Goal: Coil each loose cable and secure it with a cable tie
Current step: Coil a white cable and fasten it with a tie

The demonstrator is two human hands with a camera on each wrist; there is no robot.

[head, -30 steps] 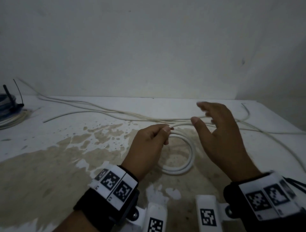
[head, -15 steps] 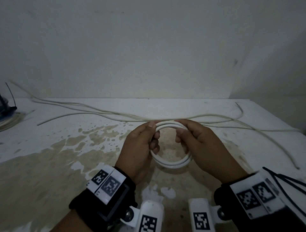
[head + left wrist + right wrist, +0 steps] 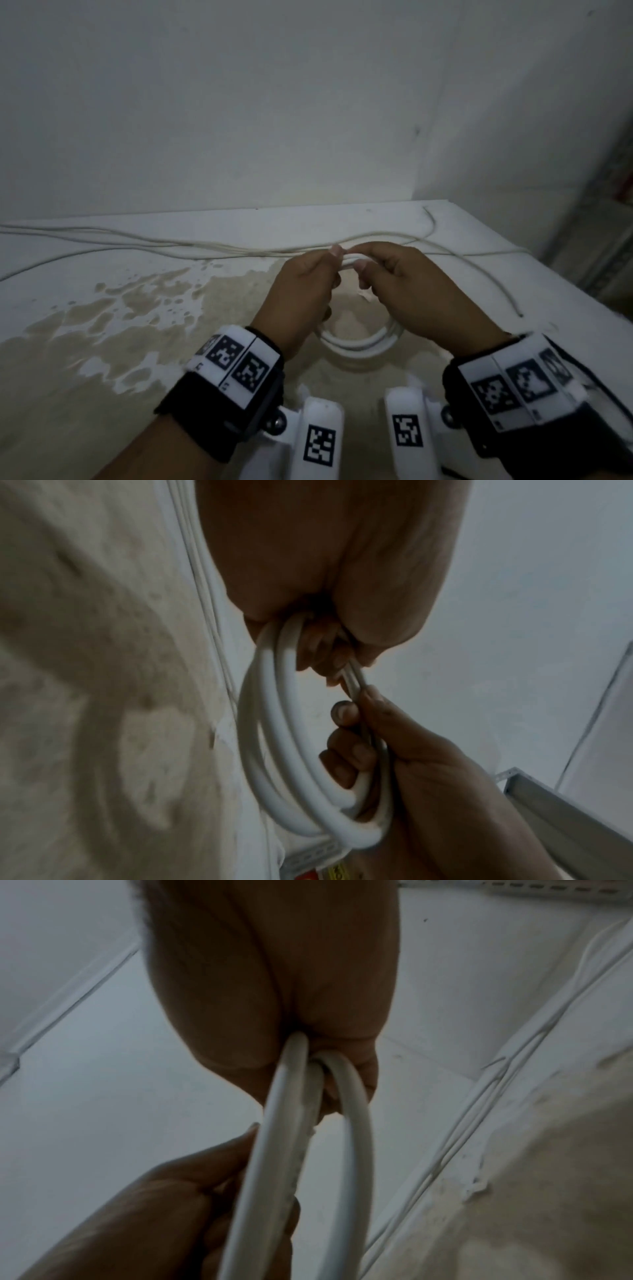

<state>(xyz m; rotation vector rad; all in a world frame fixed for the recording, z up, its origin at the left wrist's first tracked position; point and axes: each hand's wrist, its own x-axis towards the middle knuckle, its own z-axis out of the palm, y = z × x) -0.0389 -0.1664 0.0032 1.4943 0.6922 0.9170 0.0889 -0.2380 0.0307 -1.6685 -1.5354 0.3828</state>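
Observation:
A coil of thick white cable (image 3: 356, 342) hangs between both hands above the stained table (image 3: 102, 325). My left hand (image 3: 329, 270) and right hand (image 3: 366, 267) pinch the coil's top side by side, fingertips almost touching. In the left wrist view several loops of the coil (image 3: 270, 737) run from my left palm down to the right hand (image 3: 411, 764), whose fingers curl round them. In the right wrist view the coil (image 3: 284, 1137) leaves my right fist, and the left hand (image 3: 154, 1204) holds it lower down. A short pale end (image 3: 364, 294) sticks out under the right fingers.
Thin loose white cables (image 3: 205, 245) lie along the back of the table, and one end (image 3: 496, 284) trails toward the right edge. A white wall stands close behind. A metal shelf frame (image 3: 599, 240) is beyond the table's right side.
A second ago the right hand hovered open while the left held the coil. It then took hold of the coil, and both hands have moved together to the coil's top.

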